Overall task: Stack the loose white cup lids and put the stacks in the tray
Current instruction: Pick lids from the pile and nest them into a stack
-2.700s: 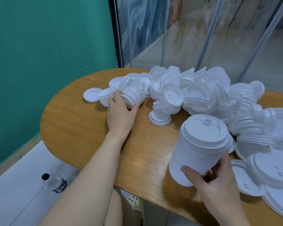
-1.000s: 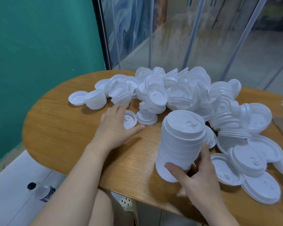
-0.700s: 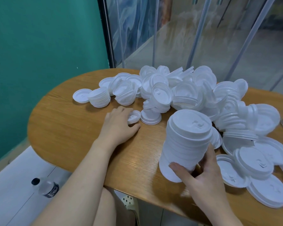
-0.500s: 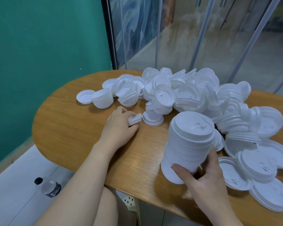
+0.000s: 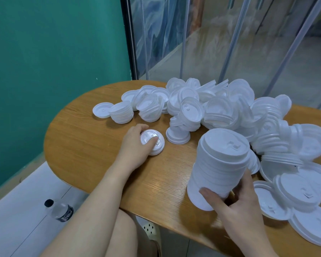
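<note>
White thin plastic is all there is to handle: the single lid under the left hand lies flat on the tabletop, dome up, with the fingers curled over its near rim and one fingertip resting on its top. It looks very light and slightly springy, so a pinch across the rim, thumb on one side and fingers on the other, should lift it without denting the raised centre; the smooth surface may slip if taken only from above.

The tall stack leans to the left of the right hand, whose thumb and fingers wrap its lower part, pinching it from both sides. Nested lids hold together loosely, so such a column probably bends or sheds lids if gripped only near the base; support close under it seems wise.

Beyond both sets of fingers sprawls the loose heap of lids. No tray is in view.
</note>
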`<state>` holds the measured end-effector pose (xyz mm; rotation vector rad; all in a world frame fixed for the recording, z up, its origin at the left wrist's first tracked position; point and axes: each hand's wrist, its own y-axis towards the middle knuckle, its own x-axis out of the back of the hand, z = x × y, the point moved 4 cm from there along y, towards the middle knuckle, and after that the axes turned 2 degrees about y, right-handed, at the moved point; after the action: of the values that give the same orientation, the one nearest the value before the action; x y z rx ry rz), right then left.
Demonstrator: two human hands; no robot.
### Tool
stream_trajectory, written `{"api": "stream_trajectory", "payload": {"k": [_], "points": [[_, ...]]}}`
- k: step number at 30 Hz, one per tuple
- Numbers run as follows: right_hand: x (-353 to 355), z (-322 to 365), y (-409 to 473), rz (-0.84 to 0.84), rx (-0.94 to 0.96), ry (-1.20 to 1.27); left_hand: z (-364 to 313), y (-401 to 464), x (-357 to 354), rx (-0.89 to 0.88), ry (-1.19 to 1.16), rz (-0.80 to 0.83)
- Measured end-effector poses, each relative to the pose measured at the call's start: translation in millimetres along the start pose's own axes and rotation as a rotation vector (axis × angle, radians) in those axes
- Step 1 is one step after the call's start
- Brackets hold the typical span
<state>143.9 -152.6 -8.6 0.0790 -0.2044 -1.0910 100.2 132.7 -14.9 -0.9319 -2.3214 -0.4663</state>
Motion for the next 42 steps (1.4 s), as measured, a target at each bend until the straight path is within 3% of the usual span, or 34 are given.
{"api": "stream_trajectory", "payload": {"k": [5, 9, 21, 26, 32, 36, 42], "points": [[0.0, -0.1, 0.2, -0.002, 0.002, -0.005, 2.9, -1.1, -2.8, -0.019, 0.273, 0.061], [0.3, -1.7, 0.6, -0.010, -0.006, -0.001, -0.4, -3.2, -3.1, -0.047, 0.310, 0.051], [0.5, -0.6, -0.7, -0.014, -0.012, 0.006, -23.8, -12.0, 4.9, -0.113, 0.051, 0.007], [0.2, -1.1, -0.4, -0.010, 0.000, 0.000, -62.4, -28.8, 18.5, -0.207, -0.223, -0.074], [0.3, -2.7, 0.5, -0.002, -0.001, 0.028, -120.5, -54.1, 35.4, -0.338, -0.548, 0.083], [-0.8, -3.9, -0.2, 0.005, 0.006, 0.033, -144.4, -67.9, 28.7, -0.412, -0.501, 0.224], [0.3, -6.7, -0.6, 0.003, -0.002, 0.040, -155.9, -76.0, 13.7, -0.462, -0.318, 0.280]]}}
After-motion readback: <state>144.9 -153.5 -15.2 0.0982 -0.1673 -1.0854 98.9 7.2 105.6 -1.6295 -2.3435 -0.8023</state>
